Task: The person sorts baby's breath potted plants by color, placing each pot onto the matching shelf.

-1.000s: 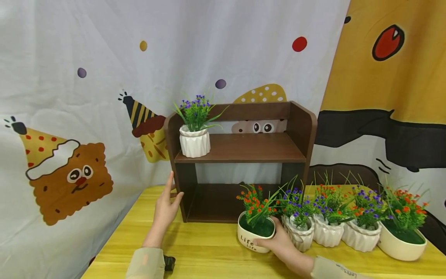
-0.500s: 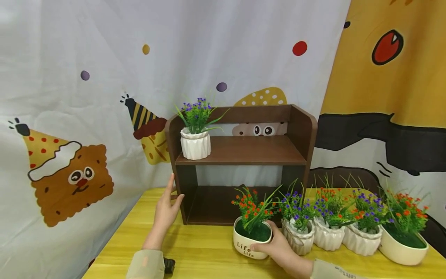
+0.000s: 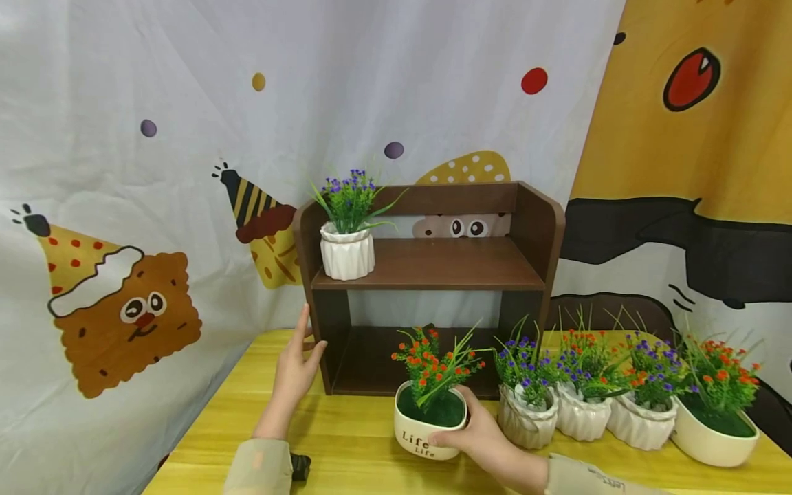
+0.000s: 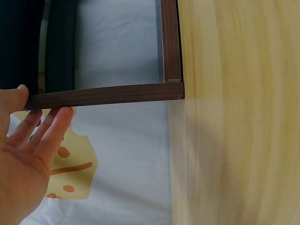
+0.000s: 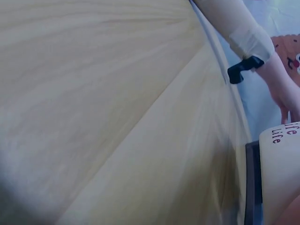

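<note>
The right hand [image 3: 475, 432], gripping the lettered pot [image 3: 422, 432], has carried it left, about midway before the shelf [image 3: 458, 265], whose side the left hand [image 3: 295, 370] touches, fingers outstretched.

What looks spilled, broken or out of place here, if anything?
Nothing stands out. One pot stands upright on the shelf, four more pots stand on the table, the right hand holds the Life pot, and no spill or damage shows.

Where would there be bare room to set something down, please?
Bare: the brown wooden shelf's upper board, right of the white fluted pot of purple flowers; the yellow wooden table between the left hand and cream rounded "Life" pot. Crowded: the table's right side, with four pale flower pots.
</note>
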Motion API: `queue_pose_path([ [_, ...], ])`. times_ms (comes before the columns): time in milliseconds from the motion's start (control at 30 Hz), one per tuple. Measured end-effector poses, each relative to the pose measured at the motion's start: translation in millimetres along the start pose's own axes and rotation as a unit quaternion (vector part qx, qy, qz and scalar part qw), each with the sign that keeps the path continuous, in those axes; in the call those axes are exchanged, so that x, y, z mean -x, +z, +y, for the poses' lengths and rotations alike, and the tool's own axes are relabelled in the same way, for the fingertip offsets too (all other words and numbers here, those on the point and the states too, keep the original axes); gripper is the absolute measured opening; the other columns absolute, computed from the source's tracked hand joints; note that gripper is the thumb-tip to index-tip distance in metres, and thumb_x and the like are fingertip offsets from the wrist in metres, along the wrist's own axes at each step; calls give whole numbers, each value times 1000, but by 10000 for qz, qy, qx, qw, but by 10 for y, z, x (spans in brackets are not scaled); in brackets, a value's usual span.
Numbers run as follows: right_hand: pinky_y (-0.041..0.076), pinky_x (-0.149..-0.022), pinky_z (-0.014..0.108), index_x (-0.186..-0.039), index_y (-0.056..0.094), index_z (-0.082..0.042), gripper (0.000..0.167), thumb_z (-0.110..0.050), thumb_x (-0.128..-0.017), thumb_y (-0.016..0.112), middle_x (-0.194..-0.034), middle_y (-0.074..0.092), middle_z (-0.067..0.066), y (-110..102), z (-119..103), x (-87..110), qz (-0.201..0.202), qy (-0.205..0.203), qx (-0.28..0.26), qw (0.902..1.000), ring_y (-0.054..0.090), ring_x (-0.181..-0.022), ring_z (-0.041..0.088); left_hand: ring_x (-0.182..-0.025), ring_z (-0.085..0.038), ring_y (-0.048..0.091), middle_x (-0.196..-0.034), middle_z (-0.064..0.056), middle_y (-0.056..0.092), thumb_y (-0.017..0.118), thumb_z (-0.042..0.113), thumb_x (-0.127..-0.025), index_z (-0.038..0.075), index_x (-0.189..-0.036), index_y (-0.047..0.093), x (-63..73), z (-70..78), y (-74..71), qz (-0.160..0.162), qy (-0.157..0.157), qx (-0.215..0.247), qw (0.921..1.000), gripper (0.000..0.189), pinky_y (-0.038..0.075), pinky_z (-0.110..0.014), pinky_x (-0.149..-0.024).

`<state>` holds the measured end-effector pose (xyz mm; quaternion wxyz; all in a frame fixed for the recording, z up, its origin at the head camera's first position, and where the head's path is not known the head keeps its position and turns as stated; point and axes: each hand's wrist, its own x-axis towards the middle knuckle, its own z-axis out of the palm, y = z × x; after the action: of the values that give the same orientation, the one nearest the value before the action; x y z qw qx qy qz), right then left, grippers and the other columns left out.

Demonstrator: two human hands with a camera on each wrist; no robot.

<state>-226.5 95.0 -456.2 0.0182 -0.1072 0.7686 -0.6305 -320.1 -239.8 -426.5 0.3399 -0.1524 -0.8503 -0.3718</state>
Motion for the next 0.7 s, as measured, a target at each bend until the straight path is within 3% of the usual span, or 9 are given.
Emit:
queue_pose_path([
  [233, 49, -88, 34, -137, 41, 1, 86, -14, -67, 90, -123, 57, 11, 47, -79, 19, -222, -36, -75, 9997, 56, -110, 22, -88, -41, 66, -122, -31, 57, 68, 6, -91, 27, -157, 20, -5, 12, -4, -65, -110, 133, 9998, 84, 56, -54, -70],
  [700, 48, -88, 35, -136, 42, 0, 87, -12, -65, 90, -121, 58, 11, 117, -151, 19, -181, -95, 17, 9998, 57, -108, 23, -88, -41, 66, -121, -29, 58, 68, 7, -91, 28, -156, 20, 4, 6, -8, -39, -103, 95, 9999, 83, 56, -54, -69],
])
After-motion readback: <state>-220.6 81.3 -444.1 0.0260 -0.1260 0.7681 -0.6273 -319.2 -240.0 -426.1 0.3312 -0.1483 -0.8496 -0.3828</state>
